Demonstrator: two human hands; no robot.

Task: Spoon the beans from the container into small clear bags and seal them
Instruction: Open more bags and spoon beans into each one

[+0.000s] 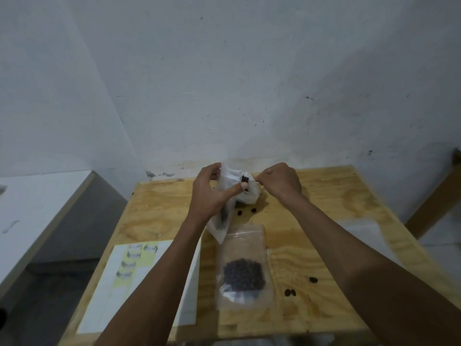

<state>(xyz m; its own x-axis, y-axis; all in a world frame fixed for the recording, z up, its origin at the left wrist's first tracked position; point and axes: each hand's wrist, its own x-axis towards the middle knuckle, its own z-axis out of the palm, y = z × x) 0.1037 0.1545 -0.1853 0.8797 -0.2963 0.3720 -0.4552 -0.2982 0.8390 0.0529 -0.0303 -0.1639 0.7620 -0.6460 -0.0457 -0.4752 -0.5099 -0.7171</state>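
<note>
My left hand (212, 193) hides part of the clear bag (234, 193). The spoon (249, 180) is too thin to see well. The labels (136, 255) are blurred.

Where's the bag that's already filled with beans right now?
In the head view, the filled bag lies flat on the wooden table, near its front edge, between the forearms, right of the label sheet.

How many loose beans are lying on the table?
5 that I can see: two loose beans just below the held bag, one right of the filled bag, and a touching pair nearer. The arms may hide others.
</note>
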